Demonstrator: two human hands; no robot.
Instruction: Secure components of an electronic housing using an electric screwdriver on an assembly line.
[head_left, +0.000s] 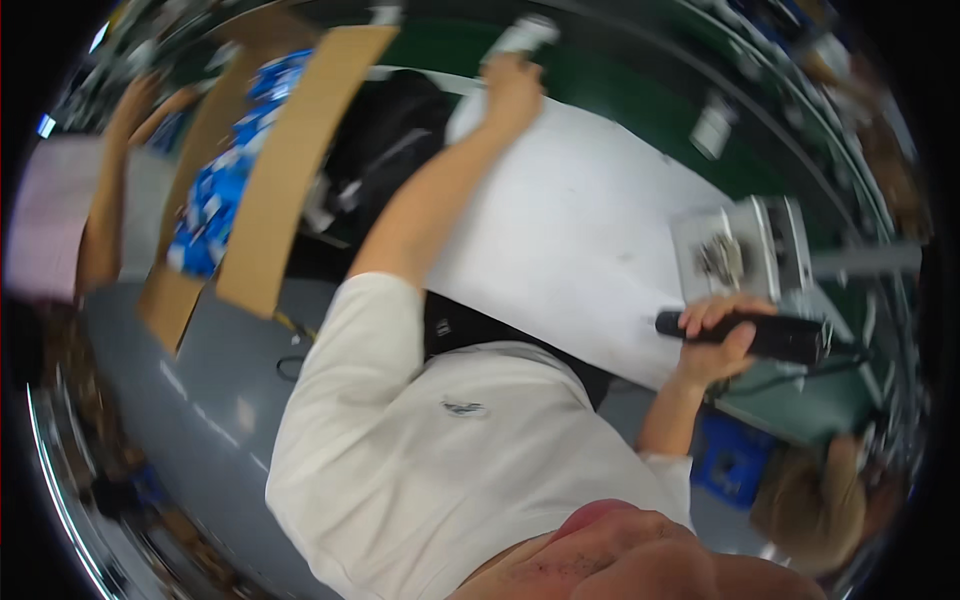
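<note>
My left arm stretches far forward across the white work sheet (570, 210). At its end my left hand (514, 92) is closed on a small white part (527, 37), blurred, over the green belt. My right hand (722, 335) is wrapped round a black electric screwdriver (785, 338), held level with its thin tip pointing left over the sheet's right edge. A cord trails from its back end. Just beyond that hand stands a clear-sided tray (690, 262) with small metal pieces (722, 258) in it.
An open cardboard box (290, 160) full of blue packets stands at the left, beside a black bag-like bundle (400, 125). Another white part (712, 130) lies on the green belt (620, 90). Other people work at far left and lower right; a blue crate (735, 460) sits on the floor.
</note>
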